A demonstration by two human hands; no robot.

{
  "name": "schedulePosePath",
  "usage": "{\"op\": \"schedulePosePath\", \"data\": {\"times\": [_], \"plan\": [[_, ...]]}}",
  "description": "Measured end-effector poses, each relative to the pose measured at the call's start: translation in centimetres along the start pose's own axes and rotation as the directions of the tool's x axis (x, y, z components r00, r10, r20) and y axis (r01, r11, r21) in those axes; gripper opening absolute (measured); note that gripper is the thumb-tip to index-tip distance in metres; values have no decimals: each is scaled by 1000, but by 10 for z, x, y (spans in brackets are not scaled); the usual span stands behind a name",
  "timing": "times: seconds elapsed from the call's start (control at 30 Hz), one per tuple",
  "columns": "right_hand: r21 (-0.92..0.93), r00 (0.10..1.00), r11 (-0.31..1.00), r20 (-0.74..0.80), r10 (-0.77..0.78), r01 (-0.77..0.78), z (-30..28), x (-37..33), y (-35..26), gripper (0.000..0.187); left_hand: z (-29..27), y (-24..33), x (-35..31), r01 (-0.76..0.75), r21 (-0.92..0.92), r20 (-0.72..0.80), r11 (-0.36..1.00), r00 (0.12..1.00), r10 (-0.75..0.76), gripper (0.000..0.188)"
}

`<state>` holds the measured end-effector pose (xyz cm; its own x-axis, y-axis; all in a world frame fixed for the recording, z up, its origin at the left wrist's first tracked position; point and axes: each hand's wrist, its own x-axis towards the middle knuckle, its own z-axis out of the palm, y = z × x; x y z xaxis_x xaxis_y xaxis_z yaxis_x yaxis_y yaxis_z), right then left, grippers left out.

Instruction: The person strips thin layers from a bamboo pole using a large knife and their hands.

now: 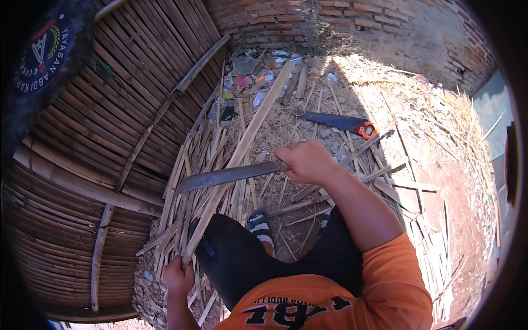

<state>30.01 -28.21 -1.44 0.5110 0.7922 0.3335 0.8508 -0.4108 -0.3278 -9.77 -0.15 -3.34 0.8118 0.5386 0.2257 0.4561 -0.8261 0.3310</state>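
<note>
My right hand is closed around the handle of a machete. The long dark blade points left and crosses in front of a pale wooden strip; whether the two touch, I cannot tell. At the strip's lower end, beside my bent left knee, my left hand has its fingers closed on it. The strip slants up and away to the right, toward the far rubble. Under and beside it lies a loose pile of thin wooden strips.
A handsaw with a blue blade and orange handle lies beyond my right hand. A slatted wall rises close on the left, a brick wall at the back. Litter and straw cover the far ground; crossed sticks lie at right.
</note>
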Motion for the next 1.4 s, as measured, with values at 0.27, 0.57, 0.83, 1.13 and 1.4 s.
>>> {"op": "schedulePosePath", "data": {"times": [0.27, 0.57, 0.83, 1.13, 1.4], "plan": [[167, 957, 952, -90, 275, -257, -7, -5, 34, 27, 9, -2, -3, 64, -47, 13, 997, 998, -64, 24], [111, 965, 968, -116, 236, -224, -11, -4, 37, 24, 2, 4, 9, 16, 2, 28, 1000, 999, -16, 23], [115, 989, 983, -7, 145, -143, 8, -6, 11, 29, 18, 8, 9, 2, -62, -6, 998, 1000, -3, 22], [220, 879, 892, -193, 436, -395, -12, -3, 57, 28, 1, 14, 17, 10, -5, 25, 1000, 1000, -9, 26], [37, 997, 996, 24, 75, -76, 5, -6, 1, 26, 20, 14, 17, -35, -62, 5, 997, 999, 36, 25]]}}
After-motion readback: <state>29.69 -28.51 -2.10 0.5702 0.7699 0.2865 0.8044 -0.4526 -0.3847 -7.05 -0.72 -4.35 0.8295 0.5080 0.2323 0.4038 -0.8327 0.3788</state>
